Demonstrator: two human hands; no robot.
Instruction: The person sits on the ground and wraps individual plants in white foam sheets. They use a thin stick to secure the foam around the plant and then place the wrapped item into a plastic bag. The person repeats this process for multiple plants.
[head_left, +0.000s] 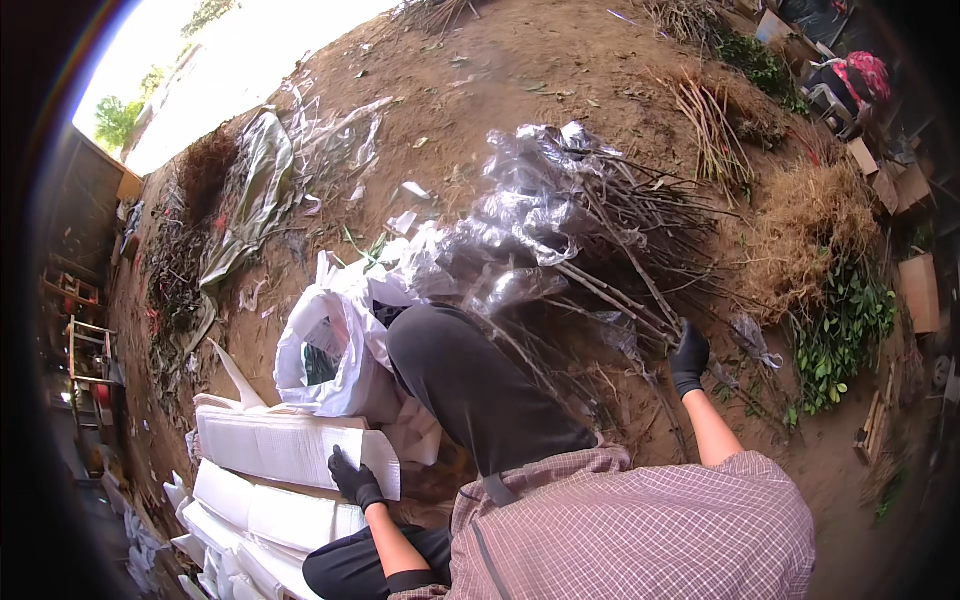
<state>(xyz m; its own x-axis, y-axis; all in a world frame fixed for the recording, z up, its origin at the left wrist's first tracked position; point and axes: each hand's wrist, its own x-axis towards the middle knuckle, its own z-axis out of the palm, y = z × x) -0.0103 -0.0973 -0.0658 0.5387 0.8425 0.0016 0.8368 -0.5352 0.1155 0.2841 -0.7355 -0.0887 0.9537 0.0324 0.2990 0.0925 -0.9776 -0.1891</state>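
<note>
My right hand (688, 357), in a black glove, grips the lower ends of a few bare woody stems (626, 304). Clear plastic wrap (525, 202) covers the far ends of the bundled saplings they lie among. At lower left, my left hand (355, 477), also gloved in black, rests on a long white padded sheet (281, 442). Whether its fingers pinch that sheet is unclear. More folded white sheets (262, 514) are stacked below it. Beside my bent knee stands an open white plastic sack (360, 367) with something dark green inside.
Bare-root plants (814, 232) with leafy green tops (840, 337) lie at right, near cut stems (705, 127). A crumpled green tarp (259, 195) and plastic scraps spread over the soil at left. Cardboard boxes (916, 292) and a person (851, 86) are at the right edge.
</note>
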